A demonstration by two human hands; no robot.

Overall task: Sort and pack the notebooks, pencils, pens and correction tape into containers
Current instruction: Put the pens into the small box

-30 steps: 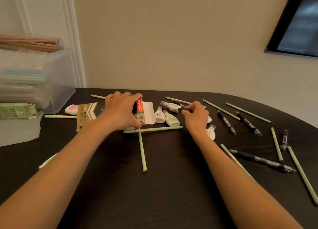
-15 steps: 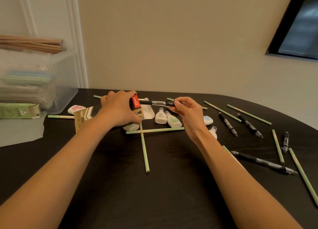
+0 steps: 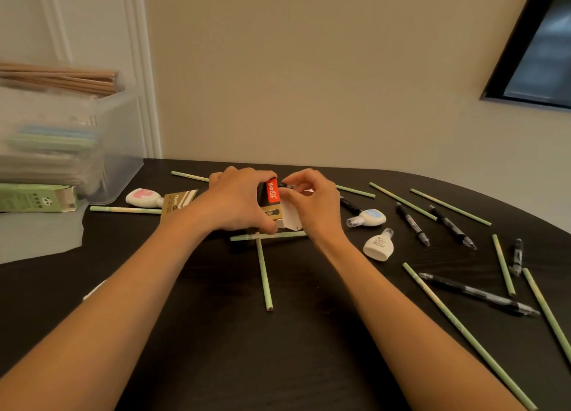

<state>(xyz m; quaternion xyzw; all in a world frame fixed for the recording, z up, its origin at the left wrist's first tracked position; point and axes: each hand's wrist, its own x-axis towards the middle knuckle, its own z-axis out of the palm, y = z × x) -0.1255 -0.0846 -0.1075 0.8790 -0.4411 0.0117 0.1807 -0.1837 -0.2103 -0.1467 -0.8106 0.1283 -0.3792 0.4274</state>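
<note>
While the left hand curls round a small pen box with a red flap, at the far centre of the dark table, the right hand pinches the end of a black pen at the box's open mouth. Most of that pen is hidden. Two green pencils lie crossed just before the box. Correction tape dispensers and loose pens lie scattered to the right. A clear bin stands at the left.

One head-worn wide-angle view, looking forward and down, near over dark table, wall behind.
</note>
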